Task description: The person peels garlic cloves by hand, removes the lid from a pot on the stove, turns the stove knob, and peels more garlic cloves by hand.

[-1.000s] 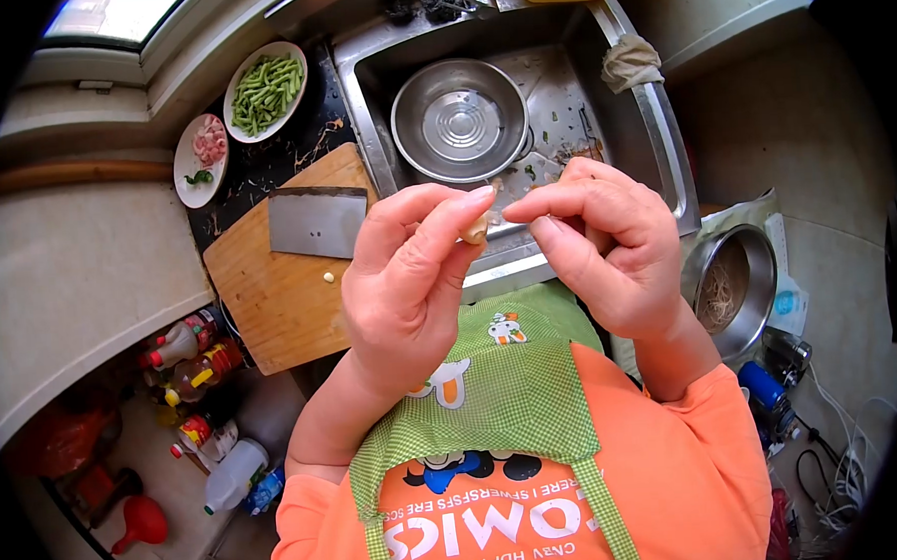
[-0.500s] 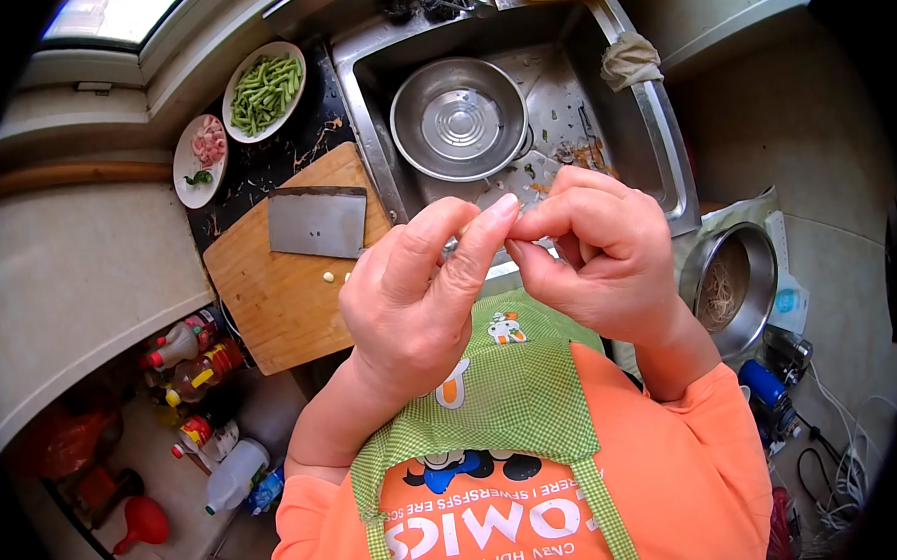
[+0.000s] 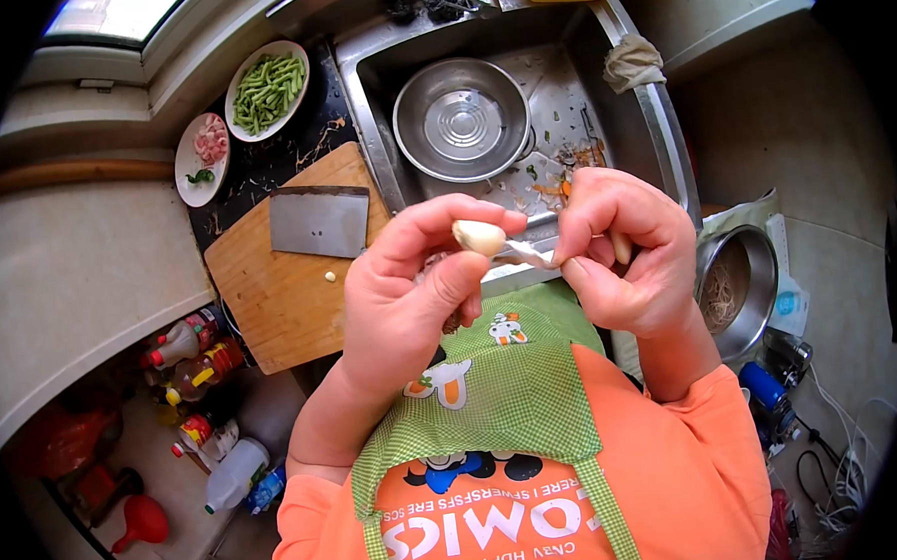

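Note:
A pale garlic clove is pinched between the thumb and forefinger of my left hand, over the front of the apron. Something papery and brownish, partly hidden, shows under that hand's fingers. My right hand is closed, its thumb and forefinger pinching a strip of garlic skin that stretches out from the clove. To the left, a cleaver lies flat on the wooden cutting board. A small garlic piece rests below the blade.
Inside the sink sits a metal basin among scraps. A plate of cut green beans and a plate of meat and green pepper stand at the back left. Another metal bowl is at the right, bottles lower left.
My hands have drawn slightly apart, the right moving rightward with the skin strip. The garlic clove, hidden by my fingers before, now shows.

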Available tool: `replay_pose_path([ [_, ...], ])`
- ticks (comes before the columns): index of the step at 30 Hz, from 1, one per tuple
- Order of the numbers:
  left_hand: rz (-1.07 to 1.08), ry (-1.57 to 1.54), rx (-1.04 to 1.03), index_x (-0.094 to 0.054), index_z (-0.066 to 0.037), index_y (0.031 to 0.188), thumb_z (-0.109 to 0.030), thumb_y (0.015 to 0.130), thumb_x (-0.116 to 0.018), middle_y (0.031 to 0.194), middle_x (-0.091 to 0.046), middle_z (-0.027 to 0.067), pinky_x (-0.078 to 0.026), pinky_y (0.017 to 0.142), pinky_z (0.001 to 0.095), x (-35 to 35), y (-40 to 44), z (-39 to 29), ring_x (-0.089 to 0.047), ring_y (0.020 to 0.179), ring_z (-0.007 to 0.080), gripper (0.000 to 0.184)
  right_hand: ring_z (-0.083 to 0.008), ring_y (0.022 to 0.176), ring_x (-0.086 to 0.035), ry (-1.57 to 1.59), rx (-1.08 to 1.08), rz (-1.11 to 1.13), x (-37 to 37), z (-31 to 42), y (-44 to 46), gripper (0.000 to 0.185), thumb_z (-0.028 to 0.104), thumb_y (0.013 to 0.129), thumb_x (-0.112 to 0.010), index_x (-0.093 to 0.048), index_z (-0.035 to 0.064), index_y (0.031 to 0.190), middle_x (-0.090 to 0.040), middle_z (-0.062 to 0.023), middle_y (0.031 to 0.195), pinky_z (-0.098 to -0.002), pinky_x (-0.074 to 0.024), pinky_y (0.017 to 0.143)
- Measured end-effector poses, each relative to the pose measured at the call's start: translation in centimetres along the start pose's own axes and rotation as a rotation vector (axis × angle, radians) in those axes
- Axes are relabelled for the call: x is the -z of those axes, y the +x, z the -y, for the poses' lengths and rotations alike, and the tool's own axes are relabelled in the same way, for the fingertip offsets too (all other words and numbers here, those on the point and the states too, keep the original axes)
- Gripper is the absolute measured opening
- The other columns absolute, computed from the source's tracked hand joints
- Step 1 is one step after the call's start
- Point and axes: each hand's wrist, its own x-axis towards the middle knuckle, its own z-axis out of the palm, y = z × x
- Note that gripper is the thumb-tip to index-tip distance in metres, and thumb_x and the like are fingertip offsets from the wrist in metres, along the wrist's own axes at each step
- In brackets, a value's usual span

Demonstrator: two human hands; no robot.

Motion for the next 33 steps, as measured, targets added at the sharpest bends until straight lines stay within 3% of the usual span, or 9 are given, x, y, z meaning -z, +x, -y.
replay_pose_path([
  [2, -0.079, -0.033, -0.002, -0.05, 0.002, 0.111, -0.015, 0.088, -0.058, 0.107, -0.058, 0.0203, -0.043, 0.048, 0.0195, 0.5, 0.4, 0.2, -0.048, 0.056, 0.005, 0.029, -0.0059, 0.046, -0.034, 0.046, 0.015, 0.053, 0.3, -0.1, -0.1, 0.015, -0.007, 0.06, -0.06, -0.057, 0.0063, 0.067, -0.04, 0.0033, 0.055, -0.0216, -0.0261, 0.045],
  [9, -0.121, -0.009, -0.049, -0.057, 0.0, 0.105, -0.001, 0.077, -0.069, 0.096, -0.061, 0.0078, -0.042, 0.053, 0.0147, 0.2, 0.2, -0.2, -0.05, 0.063, 0.0035, 0.03, -0.007, 0.046, -0.035, -0.124, 0.07, -0.014, 0.4, -0.4, 0.5, 0.012, -0.007, 0.064, -0.061, -0.059, 0.0043, 0.068, -0.044, 0.0013, 0.057, -0.0228, -0.0256, 0.043],
  [13, -0.054, 0.112, -0.169, -0.06, -0.001, 0.103, 0.001, 0.07, -0.074, 0.092, -0.058, 0.0039, -0.041, 0.054, 0.0156, 1.1, 0.6, 0.6, -0.049, 0.066, 0.0035, 0.035, -0.0054, 0.047, -0.034, -0.212, 0.054, -0.085, 0.0, -0.9, 0.6, 0.012, 0.006, 0.069, -0.072, -0.061, 0.0035, 0.072, -0.043, 0.0017, 0.057, -0.0227, -0.0246, 0.042],
  [15, -0.055, 0.23, -0.254, -0.062, -0.001, 0.101, 0.002, 0.069, -0.074, 0.091, -0.057, 0.0034, -0.04, 0.055, 0.0158, 1.1, 0.9, 0.7, -0.049, 0.066, 0.0036, 0.034, -0.004, 0.047, -0.032, -0.02, -0.165, -0.113, -0.5, -0.6, 0.5, 0.018, 0.013, 0.069, -0.076, -0.062, 0.0037, 0.077, -0.041, 0.0029, 0.057, -0.0225, -0.024, 0.042],
  [20, -0.055, 0.586, -0.464, -0.065, -0.004, 0.097, 0.005, 0.067, -0.074, 0.088, -0.055, 0.0028, -0.04, 0.054, 0.0162, 1.1, 1.1, 0.6, -0.05, 0.065, 0.0043, 0.032, -0.0016, 0.048, -0.03, 0.059, -0.162, 0.135, -0.7, -0.6, 1.1, 0.021, 0.013, 0.07, -0.076, -0.063, 0.0013, 0.081, -0.039, 0.0056, 0.057, -0.02, -0.0229, 0.043],
  [24, -0.05, 0.776, -0.499, -0.066, -0.006, 0.093, 0.009, 0.066, -0.071, 0.085, -0.054, 0.0027, -0.04, 0.052, 0.0176, 0.9, 0.8, 0.1, -0.05, 0.063, 0.0052, 0.032, 0.0006, 0.053, -0.035, 0.256, -0.471, 0.203, -0.6, -0.3, 1.2, 0.019, 0.013, 0.072, -0.074, -0.063, 0.0, 0.081, -0.042, 0.0072, 0.058, -0.0176, -0.0286, 0.045],
  [30, 0.028, 0.38, -0.373, -0.061, -0.004, 0.095, 0.004, 0.064, -0.077, 0.084, -0.056, 0.002, -0.046, 0.059, 0.0177, 1.4, 0.9, 1.1, -0.056, 0.067, 0.0072, 0.036, 0.0003, 0.055, -0.039, 0.453, -0.518, 0.155, -1.2, -0.8, 0.7, 0.012, 0.006, 0.074, -0.07, -0.062, -0.0004, 0.08, -0.045, 0.0064, 0.06, -0.0175, -0.0324, 0.047],
  [32, -0.081, -0.128, -0.022, -0.054, -0.003, 0.099, -0.001, 0.061, -0.081, 0.086, -0.058, 0.0028, -0.048, 0.063, 0.019, 1.2, 0.6, 1.2, -0.058, 0.069, 0.0089, 0.046, -0.0003, 0.054, -0.038, 0.391, -0.45, 0.126, -1.2, -1.0, 0.7, 0.011, 0.005, 0.074, -0.069, -0.062, 0.0001, 0.08, -0.045, 0.0056, 0.06, -0.0182, -0.0313, 0.047],
  [33, -0.119, -0.109, -0.041, -0.05, -0.005, 0.1, -0.024, 0.061, -0.083, 0.069, -0.053, 0.0019, -0.043, 0.043, 0.0218, 0.9, 0.8, 1.5, -0.049, 0.055, 0.0085, 0.054, -0.0016, 0.052, -0.037, 0.22, -0.223, 0.098, -1.0, -1.4, 0.7, 0.012, 0.005, 0.073, -0.07, -0.063, 0.0011, 0.081, -0.045, 0.0047, 0.061, -0.0192, -0.0301, 0.046],
])
